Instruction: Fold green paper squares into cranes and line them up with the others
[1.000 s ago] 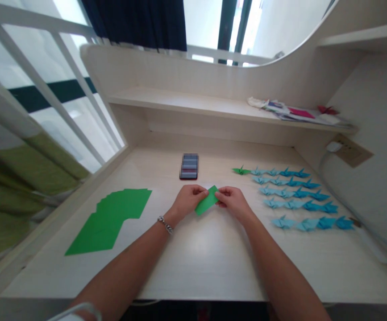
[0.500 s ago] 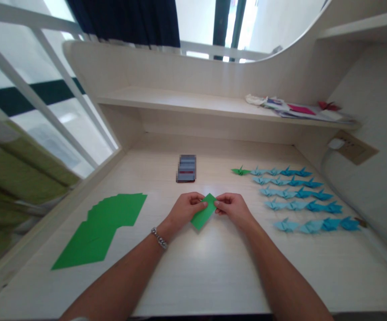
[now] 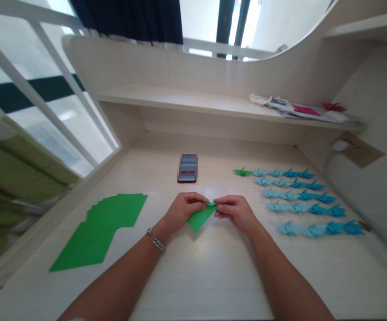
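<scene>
A folded piece of green paper (image 3: 200, 217) hangs between my two hands just above the pale desk (image 3: 206, 272). My left hand (image 3: 182, 210), with a metal bracelet at the wrist, pinches its upper left edge. My right hand (image 3: 235, 211) pinches the upper right edge. Both hands have their fingers closed on the paper. The top edge looks bent over between my fingertips.
A fanned stack of green sheets (image 3: 102, 227) lies at the left. A phone (image 3: 188, 168) lies behind my hands. Rows of blue paper cranes (image 3: 302, 198) and one green crane (image 3: 242, 171) fill the right. Papers (image 3: 300, 111) sit on the shelf; a wall socket (image 3: 354, 149) is at right.
The green paper has dropped lower and flattened, its top corner now folded over between my fingers. Both hands have moved slightly toward me.
</scene>
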The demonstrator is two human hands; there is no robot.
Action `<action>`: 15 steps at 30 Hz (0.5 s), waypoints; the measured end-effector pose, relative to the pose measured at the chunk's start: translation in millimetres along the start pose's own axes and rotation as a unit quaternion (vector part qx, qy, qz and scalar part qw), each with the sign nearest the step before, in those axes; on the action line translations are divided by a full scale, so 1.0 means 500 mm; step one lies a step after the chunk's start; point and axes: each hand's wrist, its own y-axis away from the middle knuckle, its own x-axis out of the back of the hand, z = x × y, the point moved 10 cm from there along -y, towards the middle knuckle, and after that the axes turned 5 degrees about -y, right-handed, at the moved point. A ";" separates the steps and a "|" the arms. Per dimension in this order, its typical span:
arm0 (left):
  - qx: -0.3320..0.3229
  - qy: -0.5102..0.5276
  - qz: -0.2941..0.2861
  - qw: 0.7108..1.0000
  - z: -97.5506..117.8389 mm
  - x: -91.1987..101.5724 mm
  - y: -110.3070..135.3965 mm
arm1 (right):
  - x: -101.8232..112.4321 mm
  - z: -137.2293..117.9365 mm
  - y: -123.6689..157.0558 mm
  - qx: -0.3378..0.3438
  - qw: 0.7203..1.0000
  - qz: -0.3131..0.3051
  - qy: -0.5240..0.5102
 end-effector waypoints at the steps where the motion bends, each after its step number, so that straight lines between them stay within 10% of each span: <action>1: 0.001 0.002 0.000 1.000 0.002 0.000 0.000 | -0.003 0.000 0.001 -0.003 1.000 -0.006 -0.007; 15: 0.003 -0.027 -0.021 0.999 0.001 -0.008 0.001 | 0.009 0.002 -0.006 0.019 1.000 0.018 0.007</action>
